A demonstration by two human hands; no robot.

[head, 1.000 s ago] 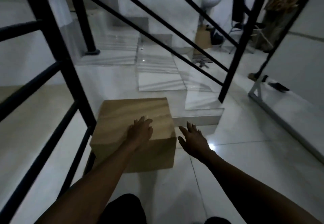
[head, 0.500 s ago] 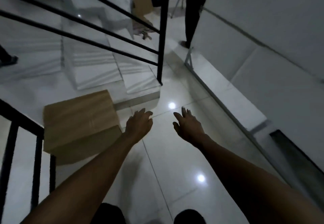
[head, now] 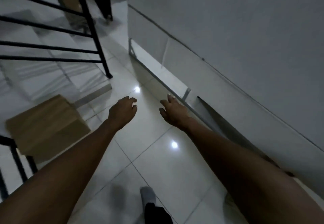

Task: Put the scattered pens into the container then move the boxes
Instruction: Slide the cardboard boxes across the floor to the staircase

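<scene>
Above the tiled floor (head: 157, 153), your hands hold nothing.
Your left hand (head: 122, 112) and right hand (head: 172, 111) hover, fingers loosely apart; box (head: 47, 127) sits left.

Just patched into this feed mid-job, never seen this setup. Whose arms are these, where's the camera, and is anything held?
No machine here: a person wears one wide-angle camera on the head, looking forward and down, so the bare arms are theirs. The left hand and right hand hang over the glossy tiled floor, both relaxed, holding nothing. A cardboard box sits on the floor at left, beside the black railing; neither hand touches it. A socked foot shows at the bottom. No pens or container are in view.
</scene>
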